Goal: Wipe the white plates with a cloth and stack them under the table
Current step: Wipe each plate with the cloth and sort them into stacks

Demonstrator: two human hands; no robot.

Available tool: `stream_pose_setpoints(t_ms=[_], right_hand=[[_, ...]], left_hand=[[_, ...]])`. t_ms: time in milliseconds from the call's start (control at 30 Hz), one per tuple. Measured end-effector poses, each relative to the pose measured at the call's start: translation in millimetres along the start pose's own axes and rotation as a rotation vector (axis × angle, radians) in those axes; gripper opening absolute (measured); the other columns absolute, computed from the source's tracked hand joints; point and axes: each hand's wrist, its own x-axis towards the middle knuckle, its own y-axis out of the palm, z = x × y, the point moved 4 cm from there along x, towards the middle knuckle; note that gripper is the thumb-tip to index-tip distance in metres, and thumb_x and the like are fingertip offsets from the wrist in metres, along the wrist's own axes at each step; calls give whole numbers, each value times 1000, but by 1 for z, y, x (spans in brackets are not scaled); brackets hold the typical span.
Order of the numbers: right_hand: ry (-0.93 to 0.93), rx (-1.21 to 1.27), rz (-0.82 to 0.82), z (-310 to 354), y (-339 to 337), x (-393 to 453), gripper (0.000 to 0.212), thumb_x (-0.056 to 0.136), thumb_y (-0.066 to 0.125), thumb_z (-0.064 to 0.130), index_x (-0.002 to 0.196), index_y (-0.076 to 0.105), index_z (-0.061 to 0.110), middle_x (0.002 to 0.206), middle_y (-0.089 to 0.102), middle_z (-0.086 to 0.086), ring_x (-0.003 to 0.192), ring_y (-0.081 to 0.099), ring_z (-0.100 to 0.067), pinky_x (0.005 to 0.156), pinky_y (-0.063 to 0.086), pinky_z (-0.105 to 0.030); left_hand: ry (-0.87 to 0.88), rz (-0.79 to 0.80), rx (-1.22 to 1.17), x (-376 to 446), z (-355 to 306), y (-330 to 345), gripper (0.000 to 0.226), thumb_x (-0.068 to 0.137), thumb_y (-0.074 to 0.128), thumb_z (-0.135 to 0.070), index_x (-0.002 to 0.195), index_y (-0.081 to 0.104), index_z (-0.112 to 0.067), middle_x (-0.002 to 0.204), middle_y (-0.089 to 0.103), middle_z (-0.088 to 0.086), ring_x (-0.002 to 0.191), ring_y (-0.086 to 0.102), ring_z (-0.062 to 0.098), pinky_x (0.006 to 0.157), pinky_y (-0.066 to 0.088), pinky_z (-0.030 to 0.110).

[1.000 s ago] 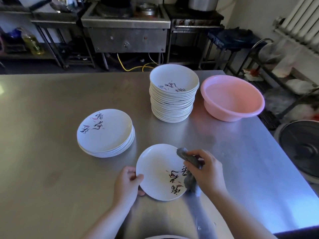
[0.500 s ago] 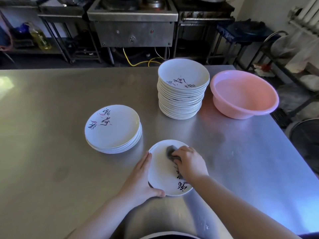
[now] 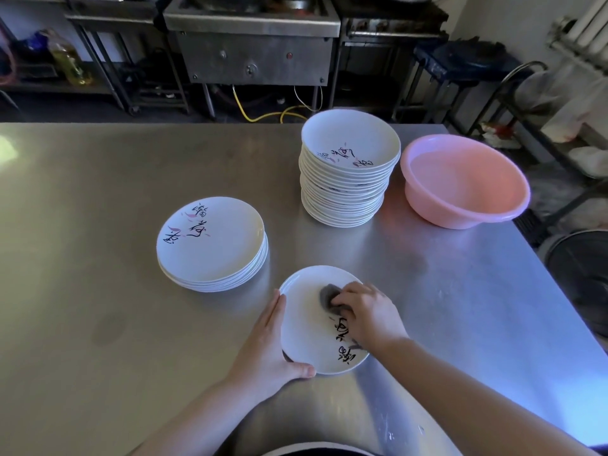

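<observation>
A white plate (image 3: 307, 327) with black lettering lies flat on the steel table (image 3: 98, 317) near me. My left hand (image 3: 268, 350) holds its left rim, fingers straight along the edge and thumb curled over the near rim. My right hand (image 3: 368, 312) grips a grey cloth (image 3: 330, 299) and presses it onto the plate's middle. A low stack of white plates (image 3: 210, 241) sits to the left. A tall stack of white plates (image 3: 348, 166) stands further back.
A pink plastic basin (image 3: 464, 182) sits at the table's right rear, beside the tall stack. The table's right edge runs close by the basin. Beyond the far edge stand steel kitchen units, a yellow hose and an oil bottle (image 3: 67, 59).
My right hand has slid the cloth from the plate's right rim to its middle. My left hand has shifted along the left rim, its fingers now stretched out straight.
</observation>
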Motion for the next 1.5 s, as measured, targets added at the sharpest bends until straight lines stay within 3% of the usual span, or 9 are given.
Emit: stream_pose_setpoints(t_ms=[133,300,467,667,767,833,1033,1300,1500], right_hand=[[-28,6,47,-6,-11,10,29,85,63,12,106,73,30,113,63,10,105,57,-18,84,49,-32],[-230,-28,-132,8,-29,41,24,76,77,5,93,75,23,94,64,5,84,59,-22,55,53,-35],[-370,-131,-24,15,1,46,35,65,84,8,91,74,30,94,64,10,80,59,-19,58,53,-28],[-236,-158,-114,-19,-16,23,38,55,88,7,82,75,31,86,64,12,74,59,-20,53,48,-27],[-230,-105,-101,-30,-18,12,29,66,82,7,87,76,27,90,66,11,78,58,-22,55,52,-30],[-223,-63,-84,-28,-17,16,14,76,72,19,88,77,24,93,66,9,81,57,-23,58,53,-33],[-211,-44,-29,-19,-16,32,9,79,72,21,86,77,24,97,67,11,90,57,-20,58,52,-35],[-121,-56,114,-26,-21,8,14,82,70,19,92,76,27,105,65,16,100,51,-15,73,50,-30],[-194,-83,166,-16,-22,31,20,77,68,8,85,75,24,104,67,16,101,53,-16,71,52,-34]], left_hand=[[98,9,116,4,-2,-12,124,62,85,-50,154,5,-29,154,-8,-25,139,-9,-12,109,-3,9],[375,178,351,31,-13,-30,88,66,79,-54,144,46,-27,156,23,-21,137,-2,-19,113,-5,8],[417,371,483,46,-8,-31,92,74,74,-60,151,33,-29,157,14,-26,137,1,-15,111,-6,7],[425,284,494,39,-6,-22,95,74,59,-75,152,29,-31,157,11,-22,145,6,-8,120,0,19],[460,212,567,26,-12,-9,90,69,51,-85,138,55,-26,149,43,-12,137,38,1,112,37,31],[504,228,614,31,-20,-12,87,67,55,-83,133,60,-26,142,53,-12,132,47,6,106,42,28],[505,437,648,58,-23,-19,94,78,62,-71,154,23,-33,159,8,-26,145,-1,-7,121,11,26],[388,225,563,19,-19,2,94,75,59,-75,153,23,-37,160,7,-22,143,-4,-10,115,5,16],[454,461,642,47,-22,-18,98,72,70,-68,153,25,-36,159,6,-27,145,-3,-8,119,5,20]])
